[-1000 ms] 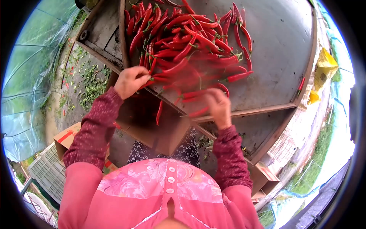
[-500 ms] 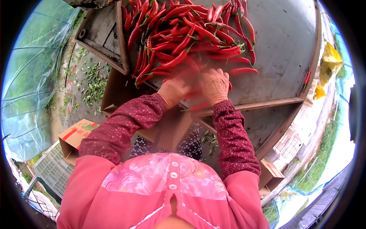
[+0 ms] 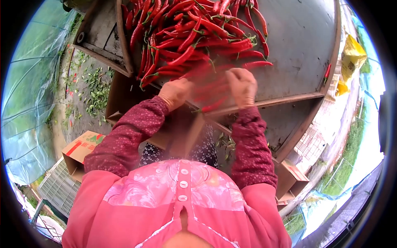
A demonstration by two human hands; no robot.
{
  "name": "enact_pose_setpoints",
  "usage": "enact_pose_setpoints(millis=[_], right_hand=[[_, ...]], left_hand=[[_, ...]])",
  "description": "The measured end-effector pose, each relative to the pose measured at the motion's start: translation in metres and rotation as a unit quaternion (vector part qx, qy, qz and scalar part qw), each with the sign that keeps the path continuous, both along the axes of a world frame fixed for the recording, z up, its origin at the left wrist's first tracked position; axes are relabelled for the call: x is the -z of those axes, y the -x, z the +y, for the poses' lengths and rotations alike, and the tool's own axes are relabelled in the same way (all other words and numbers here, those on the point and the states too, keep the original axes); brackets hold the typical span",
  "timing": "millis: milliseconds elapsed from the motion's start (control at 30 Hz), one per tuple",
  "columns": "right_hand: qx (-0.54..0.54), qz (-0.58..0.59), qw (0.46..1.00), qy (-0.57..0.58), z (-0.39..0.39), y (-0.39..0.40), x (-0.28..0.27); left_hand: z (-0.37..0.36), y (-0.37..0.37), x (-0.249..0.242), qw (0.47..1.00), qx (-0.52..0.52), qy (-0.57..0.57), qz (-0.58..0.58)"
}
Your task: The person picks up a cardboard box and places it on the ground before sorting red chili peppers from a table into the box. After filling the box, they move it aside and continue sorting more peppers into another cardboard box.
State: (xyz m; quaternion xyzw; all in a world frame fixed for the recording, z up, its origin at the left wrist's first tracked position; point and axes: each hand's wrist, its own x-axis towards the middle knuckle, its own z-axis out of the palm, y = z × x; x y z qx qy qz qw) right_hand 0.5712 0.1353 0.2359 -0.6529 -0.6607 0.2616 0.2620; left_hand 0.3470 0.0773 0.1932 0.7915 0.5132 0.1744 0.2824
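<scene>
A large heap of long red chilies (image 3: pixel 190 37) with green stems covers the upper middle of the grey metal table (image 3: pixel 302 45). Just below the heap, at the table's near edge, are both of my hands. My left hand (image 3: pixel 177 91) has its fingers curled beside some blurred chilies; what they hold is smeared by motion. To its right my right hand (image 3: pixel 242 85) is raised with bent fingers, and its fingertips are blurred. Between the hands several red chilies lie or move, one of them (image 3: pixel 213 105) near the wooden rim.
An open cardboard box (image 3: pixel 120 97) stands below the table edge, left of my left hand. A printed carton (image 3: pixel 84 146) and a white plastic crate (image 3: pixel 60 186) are at lower left. Another carton (image 3: pixel 289 180) is at lower right. A yellow bag (image 3: pixel 352 58) lies far right.
My hands have moved apart, the left one leftward and the right one slightly right. The whole view has shifted a little, so the heap appears higher and further left.
</scene>
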Motion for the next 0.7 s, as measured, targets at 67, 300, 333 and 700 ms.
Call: enact_pose_setpoints(millis=[67, 300, 333, 700], right_hand=[[0.020, 0.022, 0.998, 0.059, -0.013, -0.022, -0.013], [-0.054, -0.186, 0.978, 0.074, -0.053, -0.017, 0.012], [-0.059, -0.235, 0.969, 0.049, -0.054, -0.011, 0.015], [-0.079, -0.260, 0.961, -0.057, -0.056, -0.005, 0.027]], left_hand=[[-0.003, 0.003, 0.000, 1.000, -0.008, -0.001, -0.017], [-0.015, 0.002, -0.001, 0.997, -0.057, 0.017, -0.042], [-0.017, 0.001, -0.002, 0.997, -0.058, 0.015, -0.047], [-0.020, 0.011, -0.010, 0.995, -0.087, -0.011, -0.054]])
